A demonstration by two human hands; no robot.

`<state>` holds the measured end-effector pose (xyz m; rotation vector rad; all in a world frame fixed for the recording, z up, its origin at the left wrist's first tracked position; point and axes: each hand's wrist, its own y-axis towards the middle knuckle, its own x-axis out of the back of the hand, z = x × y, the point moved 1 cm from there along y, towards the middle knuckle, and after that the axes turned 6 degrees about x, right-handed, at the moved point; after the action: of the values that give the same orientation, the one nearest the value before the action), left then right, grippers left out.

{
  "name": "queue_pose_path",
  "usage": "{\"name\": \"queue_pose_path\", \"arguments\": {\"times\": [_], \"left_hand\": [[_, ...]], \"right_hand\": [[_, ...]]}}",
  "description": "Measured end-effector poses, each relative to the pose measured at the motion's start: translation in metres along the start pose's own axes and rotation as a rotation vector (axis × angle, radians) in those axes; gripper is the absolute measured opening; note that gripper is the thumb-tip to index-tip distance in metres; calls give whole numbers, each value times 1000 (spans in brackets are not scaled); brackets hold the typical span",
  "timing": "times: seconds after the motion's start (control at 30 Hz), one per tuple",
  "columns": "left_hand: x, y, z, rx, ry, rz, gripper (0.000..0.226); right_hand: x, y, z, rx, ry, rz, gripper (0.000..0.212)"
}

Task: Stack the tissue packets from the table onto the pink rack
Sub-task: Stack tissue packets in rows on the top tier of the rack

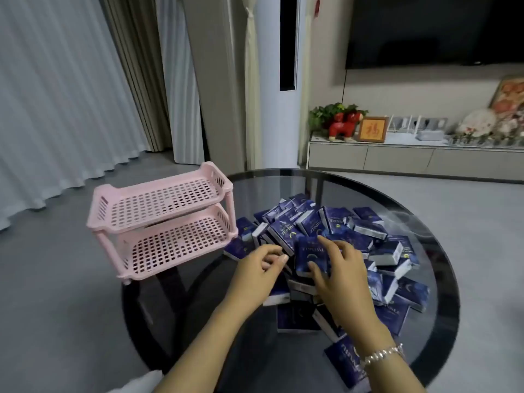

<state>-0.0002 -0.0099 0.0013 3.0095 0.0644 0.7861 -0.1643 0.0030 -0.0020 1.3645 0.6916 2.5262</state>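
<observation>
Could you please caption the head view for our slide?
Both hands reach into tissue packets beside an empty pink rack.

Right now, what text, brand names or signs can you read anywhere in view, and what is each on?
"福", red, on the framed picture on the TV cabinet.
Pale brand lettering on the tissue packets: too blurred and turned to read with certainty.
Pink rack: no text visible.
</observation>
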Motion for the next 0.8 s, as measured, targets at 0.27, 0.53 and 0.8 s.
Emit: {"name": "queue_pose_path", "arguments": {"times": [0.27,0.53,0.8], "left_hand": [[-23,9,1,30,-171,54,35],[6,5,17,36,-546,-92,33],[36,21,32,182,-853,-307,16]], "right_hand": [[-7,8,-4,-114,308,-4,47],[-18,23,18,-100,402,35,41],[-20,74,11,-31,-153,204,51]]}}
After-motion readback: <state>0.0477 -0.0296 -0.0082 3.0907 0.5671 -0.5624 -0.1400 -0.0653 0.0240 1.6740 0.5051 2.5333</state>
